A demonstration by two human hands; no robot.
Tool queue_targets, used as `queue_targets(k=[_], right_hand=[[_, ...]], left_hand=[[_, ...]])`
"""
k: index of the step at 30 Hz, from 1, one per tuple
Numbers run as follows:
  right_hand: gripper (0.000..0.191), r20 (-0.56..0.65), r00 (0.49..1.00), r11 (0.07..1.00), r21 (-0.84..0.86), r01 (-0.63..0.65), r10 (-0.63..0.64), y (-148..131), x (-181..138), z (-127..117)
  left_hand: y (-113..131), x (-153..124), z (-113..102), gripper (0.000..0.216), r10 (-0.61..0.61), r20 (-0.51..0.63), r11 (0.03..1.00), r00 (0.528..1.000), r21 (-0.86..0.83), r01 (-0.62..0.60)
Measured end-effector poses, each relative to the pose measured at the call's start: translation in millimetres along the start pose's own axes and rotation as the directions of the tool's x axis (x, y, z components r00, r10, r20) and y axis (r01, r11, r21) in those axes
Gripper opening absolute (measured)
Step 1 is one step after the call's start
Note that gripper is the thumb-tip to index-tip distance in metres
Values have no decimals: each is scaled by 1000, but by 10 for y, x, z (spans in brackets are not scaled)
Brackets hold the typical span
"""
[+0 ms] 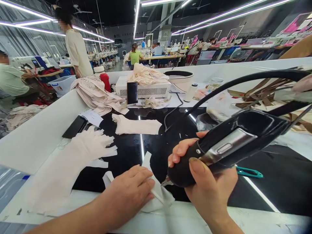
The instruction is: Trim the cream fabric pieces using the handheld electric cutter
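Observation:
My right hand grips a black and silver handheld cutting tool with a thick black cable, its metal tip touching a small white fabric piece at the near edge of the black table top. My left hand lies on that fabric piece with fingers together, pressing it down just left of the tip. Left of my left hand rests a stack of cut white fabric pieces.
A folded white piece lies mid-table. Behind it are a phone leaning on a white box, piled beige garments, a red bottle and a teal snipper at right. White walls border the table. People work beyond.

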State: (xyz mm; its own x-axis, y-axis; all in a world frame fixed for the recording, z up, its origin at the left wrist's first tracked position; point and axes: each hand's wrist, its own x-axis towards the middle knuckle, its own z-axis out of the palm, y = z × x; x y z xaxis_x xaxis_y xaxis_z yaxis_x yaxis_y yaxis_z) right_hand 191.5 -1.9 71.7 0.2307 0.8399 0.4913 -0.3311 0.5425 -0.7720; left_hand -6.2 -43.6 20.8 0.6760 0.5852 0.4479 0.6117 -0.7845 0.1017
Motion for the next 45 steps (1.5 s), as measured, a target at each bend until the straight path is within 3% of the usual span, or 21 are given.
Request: queue_targets(k=[4,10,19,30,37,45], right_hand=[[48,-1,1000,1000,-6,8,-8,8,-11,0],[48,-8,1000,1000,-2,23,-23,8,-27,9],[49,-14,1000,1000,22,-19,19,-34,-10,9],[43,14,999,999,-21,34,-34,-30,19,-5],[42,-39,997,998,21,61,-60,76,63,59],[43,-14,999,999,26,39,-39,144,64,95]], left_hand=[[-153,-20,-3,10,-35,74,998,997,-53,39],[-170,-24,-25,14,-18,60,999,998,-33,20],[-123,-18,-52,64,43,113,998,993,29,-47],[-77,-78,84,66,35,80,997,996,72,-41],[-66,-91,101,70,31,73,998,997,49,-35],[-60,-86,109,68,16,59,1000,998,16,-17]])
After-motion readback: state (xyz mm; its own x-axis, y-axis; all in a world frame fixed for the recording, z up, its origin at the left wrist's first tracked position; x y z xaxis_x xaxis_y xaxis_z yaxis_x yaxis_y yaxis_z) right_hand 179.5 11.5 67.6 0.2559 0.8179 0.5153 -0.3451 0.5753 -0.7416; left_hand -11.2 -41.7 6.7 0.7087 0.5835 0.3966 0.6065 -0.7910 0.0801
